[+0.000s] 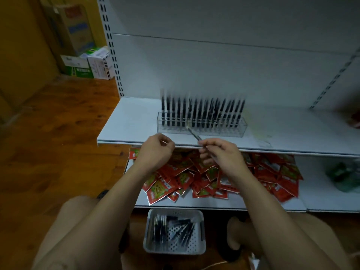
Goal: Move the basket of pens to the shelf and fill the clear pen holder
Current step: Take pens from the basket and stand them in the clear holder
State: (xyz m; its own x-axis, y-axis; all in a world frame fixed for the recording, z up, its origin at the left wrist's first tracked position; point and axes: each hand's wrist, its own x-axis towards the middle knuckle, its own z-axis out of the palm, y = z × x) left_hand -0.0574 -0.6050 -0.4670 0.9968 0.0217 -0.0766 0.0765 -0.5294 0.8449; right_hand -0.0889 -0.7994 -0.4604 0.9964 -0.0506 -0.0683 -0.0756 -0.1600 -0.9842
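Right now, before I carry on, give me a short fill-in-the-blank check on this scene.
1. The basket sits on the ___, between the person's knees.
2. The right hand holds one ___, tip toward the clear pen holder.
3. Red packets lie on the board ___ the holder's shelf.
Missing words: floor; pen; below.

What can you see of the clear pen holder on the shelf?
The clear pen holder is a long, low, transparent plastic-looking rack standing flat on the white shelf. Upright black pens fill its rear row; the front looks mostly empty. A pen pinched by the right hand points at its front edge; contact is unclear.
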